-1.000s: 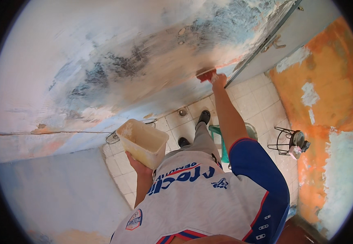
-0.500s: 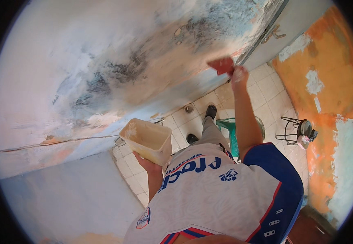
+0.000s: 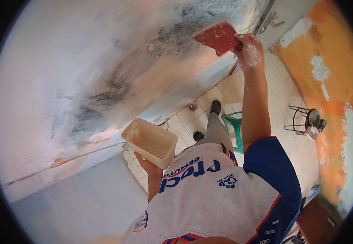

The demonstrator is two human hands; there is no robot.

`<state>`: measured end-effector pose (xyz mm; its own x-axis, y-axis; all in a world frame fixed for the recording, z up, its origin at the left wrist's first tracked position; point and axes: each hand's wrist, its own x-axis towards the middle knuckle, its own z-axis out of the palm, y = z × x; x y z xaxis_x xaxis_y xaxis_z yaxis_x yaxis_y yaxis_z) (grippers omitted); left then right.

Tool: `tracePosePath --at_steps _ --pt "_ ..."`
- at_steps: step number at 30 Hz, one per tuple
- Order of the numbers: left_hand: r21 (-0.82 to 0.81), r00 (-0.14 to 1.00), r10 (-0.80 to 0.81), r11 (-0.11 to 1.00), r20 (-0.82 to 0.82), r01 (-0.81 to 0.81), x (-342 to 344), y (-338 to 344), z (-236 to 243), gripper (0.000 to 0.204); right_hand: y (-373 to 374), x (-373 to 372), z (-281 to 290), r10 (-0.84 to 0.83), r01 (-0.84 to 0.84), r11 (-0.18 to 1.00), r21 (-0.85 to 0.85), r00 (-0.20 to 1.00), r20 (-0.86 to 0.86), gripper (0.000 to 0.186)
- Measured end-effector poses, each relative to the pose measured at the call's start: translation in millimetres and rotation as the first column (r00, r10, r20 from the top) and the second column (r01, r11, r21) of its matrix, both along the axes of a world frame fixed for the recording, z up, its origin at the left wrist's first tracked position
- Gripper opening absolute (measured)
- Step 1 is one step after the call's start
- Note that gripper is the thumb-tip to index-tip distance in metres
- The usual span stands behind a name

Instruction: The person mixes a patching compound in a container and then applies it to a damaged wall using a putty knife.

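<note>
My right hand (image 3: 249, 51) grips a red putty spreader (image 3: 218, 37) with a flat, wide blade and holds it up against or close by the stained wall (image 3: 144, 77); whether the blade touches cannot be told. Chalky white smears cover the back of that hand. Under a cream plastic tub (image 3: 152, 142), tilted with its mouth toward the wall, my left hand (image 3: 149, 166) is closed round the lower side. Pale residue clings to the tub's inner walls. Dark, mottled patches run diagonally across the wall's white and peach surface.
A green plastic stool (image 3: 235, 132) stands by my legs on the tiled floor (image 3: 278, 85). Farther right is a black metal-framed stand (image 3: 300, 120) with items on it. An orange wall (image 3: 306, 53) with white patches rises at right, beside a door handle (image 3: 275, 20).
My right hand has moved up with the spreader, whose blade now shows broader and flatter. The tub has shifted slightly right in view, and the whole view has turned a little.
</note>
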<state>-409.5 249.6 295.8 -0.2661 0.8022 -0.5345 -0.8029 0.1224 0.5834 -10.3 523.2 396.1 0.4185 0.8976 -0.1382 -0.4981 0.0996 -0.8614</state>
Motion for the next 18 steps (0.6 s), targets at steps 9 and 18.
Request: tracePosePath --at_steps 9,18 --pt "0.158 0.996 -0.089 0.984 0.008 0.087 24 53 25 0.057 25 38 -316 -0.236 0.472 0.819 -0.327 0.796 0.557 0.019" --pt "0.098 0.990 -0.140 0.985 0.001 0.139 59 51 56 0.054 50 -26 -83 -0.160 0.213 0.969 -0.124 0.926 0.342 0.024"
